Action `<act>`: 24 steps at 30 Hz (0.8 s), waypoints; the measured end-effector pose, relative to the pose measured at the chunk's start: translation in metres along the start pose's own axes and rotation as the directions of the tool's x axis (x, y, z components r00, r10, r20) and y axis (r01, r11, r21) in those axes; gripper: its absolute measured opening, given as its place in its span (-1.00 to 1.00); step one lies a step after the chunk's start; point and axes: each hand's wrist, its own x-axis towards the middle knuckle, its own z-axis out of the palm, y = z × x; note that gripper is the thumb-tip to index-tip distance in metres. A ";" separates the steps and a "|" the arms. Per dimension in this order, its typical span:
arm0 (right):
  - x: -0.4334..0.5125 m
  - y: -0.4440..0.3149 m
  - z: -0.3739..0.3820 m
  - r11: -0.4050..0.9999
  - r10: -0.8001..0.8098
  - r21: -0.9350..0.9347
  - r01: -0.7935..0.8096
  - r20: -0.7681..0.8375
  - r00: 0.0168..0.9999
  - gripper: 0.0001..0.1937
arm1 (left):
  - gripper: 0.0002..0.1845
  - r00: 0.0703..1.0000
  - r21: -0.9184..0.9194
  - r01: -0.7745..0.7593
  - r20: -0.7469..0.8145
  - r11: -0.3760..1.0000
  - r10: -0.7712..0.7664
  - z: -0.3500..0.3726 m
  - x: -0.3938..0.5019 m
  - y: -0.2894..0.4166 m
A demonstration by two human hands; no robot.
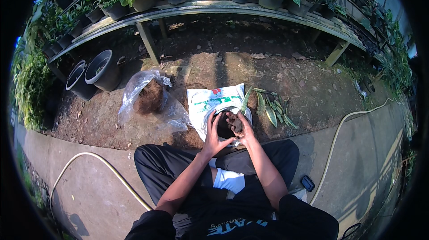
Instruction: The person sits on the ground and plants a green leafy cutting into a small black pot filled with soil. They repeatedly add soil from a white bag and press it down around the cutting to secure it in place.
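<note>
A white plastic sack [197, 101] with green and red print lies before me, its mouth turned toward my lap and dark soil [225, 129] inside. My left hand [214, 139] spans the left side of the mouth, fingers spread and thumb reaching toward the other hand. In my right hand [247, 131] is a dark clump of soil [236, 124], gripped over the right side of the opening. A variegated snake plant leaf cutting [247, 98] stands up just beyond that clump; whether its base sits in the clump is hidden.
Cut snake plant leaves [273, 107] lie right of the sack. Left of it, a clear plastic bag [129, 101] holds brown coir fibre [149, 97]. Black pots [104, 72] stand farther left. A wooden bench [214, 9] with potted plants spans the back. Hoses [335, 139] cross the concrete.
</note>
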 end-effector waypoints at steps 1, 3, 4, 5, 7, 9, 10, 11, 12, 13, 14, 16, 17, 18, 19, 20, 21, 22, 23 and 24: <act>0.000 -0.001 -0.002 0.998 0.044 0.045 -0.040 -0.078 0.996 -0.66 | 0.26 1.000 0.003 -0.002 0.003 1.000 0.002 0.000 0.000 0.000; -0.001 -0.001 -0.003 0.977 0.093 0.194 -0.086 -0.023 0.995 -0.59 | 0.27 1.000 0.003 -0.004 0.013 1.000 0.004 0.000 0.000 -0.001; -0.001 -0.001 -0.004 0.964 0.121 0.237 -0.119 0.007 0.993 -0.55 | 0.27 1.000 0.000 -0.004 0.021 1.000 0.004 0.001 0.000 -0.001; -0.002 0.000 -0.004 0.947 0.146 0.286 -0.147 0.023 0.989 -0.49 | 0.27 1.000 0.005 -0.007 0.025 1.000 0.007 0.001 0.000 -0.001; -0.004 0.001 -0.004 0.907 0.197 0.367 -0.204 0.057 0.979 -0.46 | 0.27 0.999 -0.006 -0.020 0.036 1.000 0.020 0.001 0.000 -0.001; -0.004 0.004 -0.004 0.846 0.254 0.471 -0.250 0.055 0.966 -0.43 | 0.27 0.999 -0.007 -0.027 0.042 1.000 0.028 0.001 0.000 -0.001; -0.003 0.005 -0.004 0.851 0.240 0.448 -0.274 0.133 0.962 -0.41 | 0.27 0.999 -0.006 -0.027 0.043 1.000 0.027 0.002 0.000 -0.002; -0.003 0.006 -0.005 0.846 0.235 0.445 -0.294 0.184 0.954 -0.40 | 0.27 0.999 -0.004 -0.027 0.043 1.000 0.027 0.002 0.000 -0.002; -0.003 0.006 -0.005 0.816 0.234 0.484 -0.317 0.225 0.946 -0.38 | 0.27 0.999 -0.006 -0.018 0.048 1.000 0.018 0.002 0.000 -0.002; -0.003 0.007 -0.006 0.832 0.235 0.441 -0.338 0.273 0.933 -0.37 | 0.27 0.999 -0.008 -0.009 0.051 1.000 0.009 0.002 0.000 -0.002; -0.003 0.007 -0.006 0.822 0.237 0.439 -0.363 0.314 0.919 -0.35 | 0.28 0.999 -0.008 0.002 0.052 1.000 -0.001 0.002 0.000 -0.002; -0.004 0.007 -0.006 0.798 0.218 0.456 -0.393 0.390 0.895 -0.33 | 0.28 0.999 0.015 -0.014 0.052 1.000 0.013 0.003 -0.001 -0.002; -0.005 0.007 -0.005 0.805 0.235 0.459 -0.377 0.337 0.912 -0.33 | 0.28 0.999 0.030 -0.020 0.049 0.999 0.019 0.003 -0.001 -0.003; -0.005 0.007 -0.004 0.800 0.223 0.467 -0.377 0.351 0.909 -0.33 | 0.29 0.998 0.026 -0.025 0.050 0.999 0.024 0.003 -0.001 -0.003; -0.006 0.007 -0.002 0.770 0.192 0.503 -0.393 0.405 0.894 -0.33 | 0.29 0.998 0.024 -0.029 0.049 0.999 0.028 0.003 -0.001 -0.004; -0.008 0.007 -0.001 0.800 0.221 0.456 -0.390 0.380 0.898 -0.32 | 0.30 0.998 0.022 -0.033 0.045 0.999 0.032 0.003 -0.001 -0.004; -0.009 0.008 0.000 0.805 0.231 0.437 -0.402 0.394 0.890 -0.32 | 0.30 0.998 0.008 -0.040 0.049 0.999 0.040 0.003 -0.001 -0.005; -0.010 0.008 0.001 0.800 0.227 0.424 -0.425 0.442 0.868 -0.31 | 0.31 0.998 -0.006 -0.047 0.050 0.999 0.047 0.002 -0.002 -0.005; -0.011 0.008 0.001 0.798 0.257 0.415 -0.437 0.422 0.869 -0.31 | 0.32 0.997 -0.018 -0.055 0.049 0.998 0.056 0.002 -0.003 -0.005; -0.012 0.009 0.002 0.786 0.272 0.413 -0.460 0.437 0.857 -0.30 | 0.32 0.997 -0.021 -0.066 0.048 0.998 0.067 0.001 -0.003 -0.006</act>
